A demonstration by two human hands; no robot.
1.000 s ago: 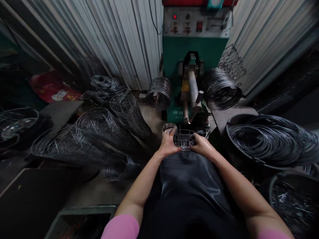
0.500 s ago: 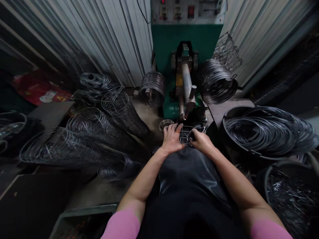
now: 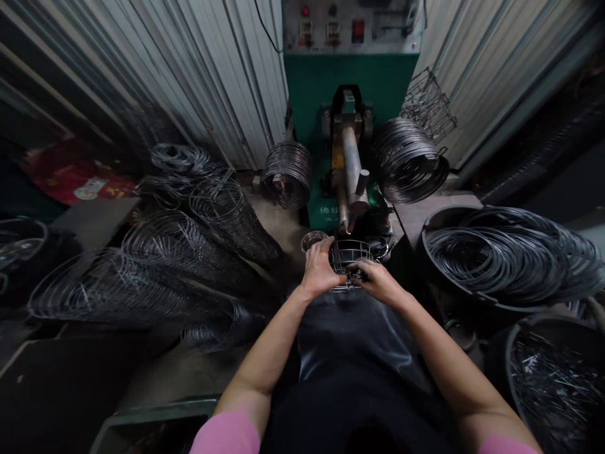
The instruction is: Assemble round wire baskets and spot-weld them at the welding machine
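A small round wire basket [image 3: 355, 252] sits between my hands, just in front of the electrode tips of a green spot welder [image 3: 347, 228]. My left hand [image 3: 320, 270] is wrapped round the basket's left side, its thumb stretched along the near side. An orange band shows on one finger. On the right, my right hand [image 3: 378, 277] has its fingers pinched together at the near right part of the basket. Whatever lies between those fingertips is dark and too small to name. A round wire ring piece [image 3: 314, 239] is beside my left fingers.
Wire coils hang left [image 3: 286, 173] and right [image 3: 406, 161] of the welder. Tall stacks of wire rings [image 3: 161, 239] stand at left. At right are a tub of wire rings [image 3: 491, 252] and a bucket of short wire pieces [image 3: 558, 372]. A bin [image 3: 155, 413] stands front left.
The basket has tilted or turned, so its curved rim now shows more. My right hand has moved slightly down and towards my left thumb. The whole view has shifted a little.
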